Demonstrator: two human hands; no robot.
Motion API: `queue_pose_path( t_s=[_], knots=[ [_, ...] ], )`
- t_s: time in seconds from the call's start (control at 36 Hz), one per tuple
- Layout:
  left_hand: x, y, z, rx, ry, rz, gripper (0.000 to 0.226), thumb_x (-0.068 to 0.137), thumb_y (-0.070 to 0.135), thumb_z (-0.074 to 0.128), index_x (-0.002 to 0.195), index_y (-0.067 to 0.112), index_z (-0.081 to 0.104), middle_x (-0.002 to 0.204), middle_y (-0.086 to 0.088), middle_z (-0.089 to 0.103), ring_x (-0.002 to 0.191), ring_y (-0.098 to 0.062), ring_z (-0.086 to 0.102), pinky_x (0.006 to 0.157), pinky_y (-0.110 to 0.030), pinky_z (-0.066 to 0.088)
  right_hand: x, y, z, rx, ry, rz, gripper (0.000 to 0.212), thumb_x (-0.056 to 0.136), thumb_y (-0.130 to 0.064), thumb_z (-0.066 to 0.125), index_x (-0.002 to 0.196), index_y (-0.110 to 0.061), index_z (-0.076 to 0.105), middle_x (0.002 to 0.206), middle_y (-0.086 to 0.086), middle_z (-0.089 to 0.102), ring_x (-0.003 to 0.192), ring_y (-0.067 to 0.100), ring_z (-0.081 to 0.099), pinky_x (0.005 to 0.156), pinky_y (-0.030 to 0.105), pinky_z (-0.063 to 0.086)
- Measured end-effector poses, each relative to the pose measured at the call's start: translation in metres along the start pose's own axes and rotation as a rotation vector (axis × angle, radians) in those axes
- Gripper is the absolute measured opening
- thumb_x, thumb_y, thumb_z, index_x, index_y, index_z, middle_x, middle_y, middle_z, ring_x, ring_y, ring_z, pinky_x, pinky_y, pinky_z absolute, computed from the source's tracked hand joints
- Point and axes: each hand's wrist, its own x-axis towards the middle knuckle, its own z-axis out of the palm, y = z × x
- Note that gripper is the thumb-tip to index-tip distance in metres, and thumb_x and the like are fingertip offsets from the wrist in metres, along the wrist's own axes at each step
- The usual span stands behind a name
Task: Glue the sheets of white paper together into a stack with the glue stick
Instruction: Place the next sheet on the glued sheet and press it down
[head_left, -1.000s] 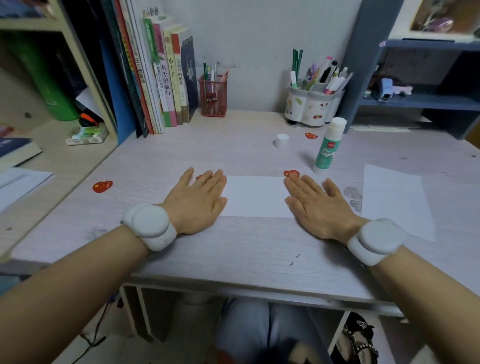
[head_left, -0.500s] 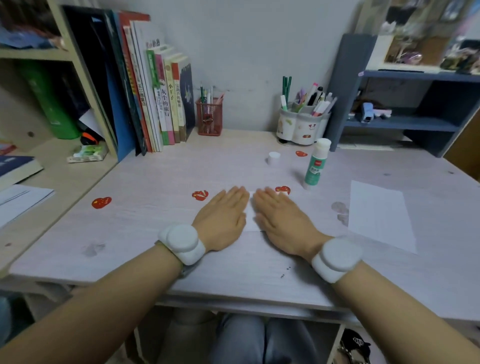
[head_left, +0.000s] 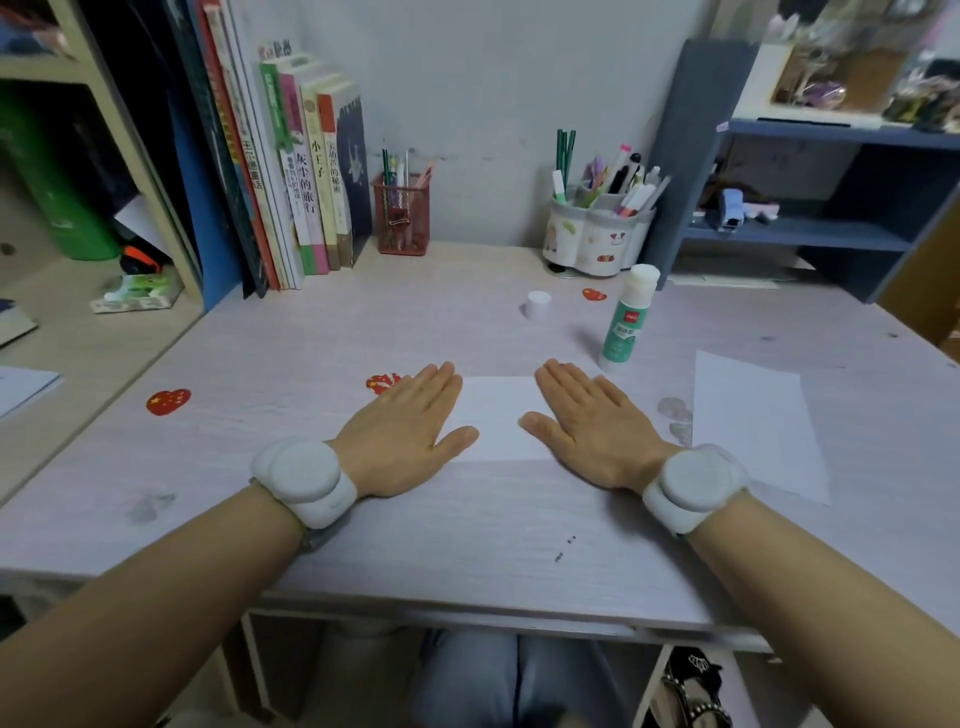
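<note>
Your left hand (head_left: 402, 426) and right hand (head_left: 587, 423) lay flat, palms down, fingers straight, on a white sheet (head_left: 498, 418) in the middle of the desk (head_left: 467, 545), a strip of paper showing between them. The glue stick (head_left: 626, 319) stood upright, uncapped, just beyond your right hand; its white cap (head_left: 537, 304) sat apart to its left. A second sheet (head_left: 753, 421) lay to the right. Red heart stickers (head_left: 168, 401) dotted the desk. Books (head_left: 311, 171) and two pen holders (head_left: 597, 234) lined the wall.
</note>
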Motion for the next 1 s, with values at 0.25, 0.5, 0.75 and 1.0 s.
queue_pose_path(
  t_s=[0.25,0.5,0.75,1.0],
  knots=[
    [-0.007,0.002,0.002,-0.058,0.017,-0.015,0.087,0.083,0.07,0.007,0.149,0.016,-0.007,0.156,-0.001,-0.016,0.144,-0.012,-0.016,0.115,-0.027,-0.009,-0.02,0.008,0.001,0.158,0.076,0.022,0.063,0.1,-0.049,0.018,0.15,-0.011,0.016,0.159,-0.001,0.013,0.145,0.013,0.009,0.118,0.033,0.001],
    [0.008,0.02,0.0,-0.123,0.043,0.019,0.074,0.092,0.06,0.02,0.15,0.02,-0.004,0.158,-0.001,-0.011,0.144,-0.013,-0.013,0.118,-0.03,-0.006,-0.034,0.012,-0.016,0.614,0.26,0.133,0.046,0.101,-0.027,0.039,0.144,-0.013,0.036,0.148,0.002,0.041,0.136,0.019,0.035,0.098,0.014,0.019],
    [0.005,0.046,0.003,-0.047,-0.023,0.062,0.076,0.09,0.063,0.017,0.149,0.023,-0.01,0.155,-0.004,-0.021,0.143,-0.015,-0.02,0.116,-0.03,-0.012,-0.02,0.032,-0.014,0.858,0.712,0.41,0.012,0.092,-0.014,0.049,0.097,-0.006,0.056,0.095,0.005,0.057,0.086,0.021,0.05,0.068,0.024,0.031],
    [0.029,0.08,-0.006,-0.017,0.038,0.213,0.073,0.094,0.058,0.018,0.149,0.018,-0.009,0.156,0.004,-0.019,0.142,-0.008,-0.02,0.117,-0.035,-0.011,-0.009,0.059,-0.013,1.094,0.669,0.406,0.039,0.087,-0.016,0.06,0.124,-0.014,0.047,0.119,0.001,0.056,0.093,0.018,0.054,0.071,0.028,0.044]
  ],
)
